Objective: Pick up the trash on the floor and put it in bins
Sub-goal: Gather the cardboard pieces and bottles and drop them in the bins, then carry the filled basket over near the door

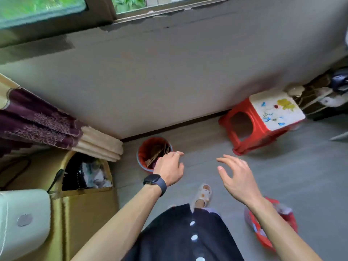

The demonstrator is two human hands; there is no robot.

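A small round red bin (pixel 145 153) stands on the grey floor against the wall, with brown cardboard scraps inside. My left hand (pixel 169 167), a dark watch on its wrist, hovers over the bin's right rim with fingers loosely curled and nothing in them. My right hand (pixel 235 175) is held out to the right of it, above bare floor, fingers spread and empty. A second red bin (pixel 282 219) with some trash in it sits on the floor at the lower right, partly hidden behind my right forearm.
A red plastic stool (pixel 261 121) with a white flowered top stands by the wall at the right. A yellow fabric basket (pixel 88 202) holding clothes and a white appliance (pixel 22 219) sit at the left, under a purple curtain (pixel 37 121). My sandalled foot (pixel 202 194) is below my hands.
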